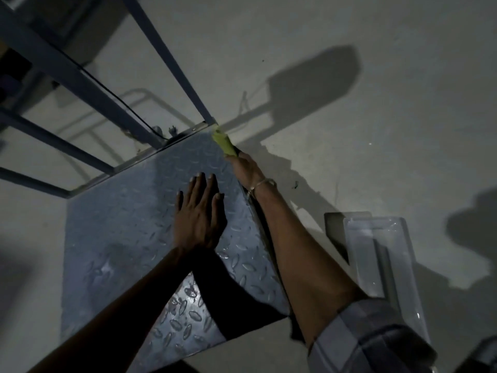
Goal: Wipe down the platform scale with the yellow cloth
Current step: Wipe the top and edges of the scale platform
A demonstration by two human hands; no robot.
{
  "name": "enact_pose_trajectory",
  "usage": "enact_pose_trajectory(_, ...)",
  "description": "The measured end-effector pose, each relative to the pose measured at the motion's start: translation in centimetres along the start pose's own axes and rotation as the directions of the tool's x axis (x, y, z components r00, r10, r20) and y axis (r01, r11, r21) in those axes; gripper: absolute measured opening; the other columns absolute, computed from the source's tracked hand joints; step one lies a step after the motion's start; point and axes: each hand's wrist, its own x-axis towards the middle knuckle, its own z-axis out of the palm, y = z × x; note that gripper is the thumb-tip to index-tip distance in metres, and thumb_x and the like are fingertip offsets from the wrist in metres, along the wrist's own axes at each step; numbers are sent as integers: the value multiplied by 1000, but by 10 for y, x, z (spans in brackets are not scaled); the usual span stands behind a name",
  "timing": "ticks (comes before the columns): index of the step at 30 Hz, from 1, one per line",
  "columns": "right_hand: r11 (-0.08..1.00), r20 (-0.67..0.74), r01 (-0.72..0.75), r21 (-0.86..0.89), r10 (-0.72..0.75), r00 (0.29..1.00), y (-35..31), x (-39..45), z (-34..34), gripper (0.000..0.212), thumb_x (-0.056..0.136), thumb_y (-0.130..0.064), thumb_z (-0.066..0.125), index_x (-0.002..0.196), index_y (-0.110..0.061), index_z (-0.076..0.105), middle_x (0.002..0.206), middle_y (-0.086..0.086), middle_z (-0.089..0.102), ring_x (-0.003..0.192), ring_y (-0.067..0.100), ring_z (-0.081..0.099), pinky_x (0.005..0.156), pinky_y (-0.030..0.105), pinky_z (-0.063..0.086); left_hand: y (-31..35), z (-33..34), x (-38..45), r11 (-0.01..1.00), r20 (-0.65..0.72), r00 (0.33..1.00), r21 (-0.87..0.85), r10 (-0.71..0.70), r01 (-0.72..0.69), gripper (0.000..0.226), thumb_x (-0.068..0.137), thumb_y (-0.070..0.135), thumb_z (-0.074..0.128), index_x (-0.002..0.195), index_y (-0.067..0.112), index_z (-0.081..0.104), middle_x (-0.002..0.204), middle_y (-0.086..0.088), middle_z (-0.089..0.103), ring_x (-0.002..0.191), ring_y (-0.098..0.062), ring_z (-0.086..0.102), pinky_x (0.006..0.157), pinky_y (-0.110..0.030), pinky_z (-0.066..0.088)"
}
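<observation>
- Grey diamond-plate steel platform scale [129,224] sits on the pale concrete floor, blue tube rail frame [80,76] at its far end.
- Left hand [197,214] lies flat on the plate, fingers straight and close together, bracing.
- Right hand [246,168] grips the small yellow cloth [224,144] against the far right corner edge.
- Step, as I judge it: wiping the side edge. Next calls for drawing the cloth along that rim.

Concrete floor [349,109], pale grey, dimly lit, with hard-edged shadows across it. A clear plastic container [382,254] stands on the floor at right. A small dark speck of debris [295,184] lies on the floor nearby. Grey-blue metal frame bars [80,76] run diagonally at upper left, a black cable [118,100] running along one bar.
</observation>
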Motion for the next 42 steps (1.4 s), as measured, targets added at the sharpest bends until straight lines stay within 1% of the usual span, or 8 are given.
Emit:
enact_pose_trajectory(5,998,-34,-55,-38,53,998,17,-50,2,64,86,-55,46,135,-18,64,136,15,65,123,37,60,106,44,47,4,0,2,998,-2,1000,63,30,-29,57,112,43,19,167,26,25,174,3,22,162,-17,12,128,-55,21)
enact_pose_trajectory(12,998,104,-30,48,25,994,-11,9,5,49,111,-22,36,158,-7,32,162,10,36,150,29,33,107,13,36,1,4,3,999,10,999,11,40,-40,58,112,42,17,168,25,21,175,4,16,163,-15,7,131,-55,12)
enact_pose_trajectory(17,998,61,-65,-12,66,996,22,-3,5,58,100,-48,50,154,-27,43,154,12,49,138,38,48,117,50,37,2,-1,4,999,41,999,-13,33,-32,60,112,45,14,168,25,22,176,4,16,163,-14,6,131,-54,10)
enact_pose_trajectory(21,991,-15,-132,-6,132,991,55,-73,-9,54,81,-59,54,134,-48,56,136,-3,66,124,29,61,113,50,44,2,-1,3,1000,37,999,-20,25,-24,59,112,45,15,168,27,21,176,4,16,163,-14,6,131,-54,10)
enact_pose_trajectory(26,990,-38,-50,-130,46,998,28,-57,1,49,104,-32,45,153,-27,44,146,14,57,129,36,56,111,41,43,2,-2,3,999,47,999,-29,23,-21,60,112,47,13,168,27,21,175,4,16,163,-14,7,131,-54,11)
enact_pose_trajectory(29,1000,-15,-16,22,16,1000,25,-52,5,47,105,-29,49,151,-22,48,143,15,59,126,31,58,114,40,41,3,-3,2,999,64,998,-38,8,-6,61,111,48,11,168,29,19,176,5,14,163,-14,6,130,-56,12)
enact_pose_trajectory(34,987,-80,-73,140,84,993,85,-124,-16,41,74,-53,63,114,-55,71,127,-10,72,120,21,66,113,48,46,13,-5,-28,999,134,991,-38,-17,22,60,111,51,9,169,33,4,177,2,1,163,-17,-4,129,-60,7)
enact_pose_trajectory(42,989,-61,31,143,-22,998,63,-124,-14,35,101,-17,54,133,-28,67,131,-3,67,125,23,61,112,30,44,29,-10,-89,992,167,979,-67,113,-103,60,112,54,14,168,38,2,178,4,-4,163,-16,-10,130,-59,1)
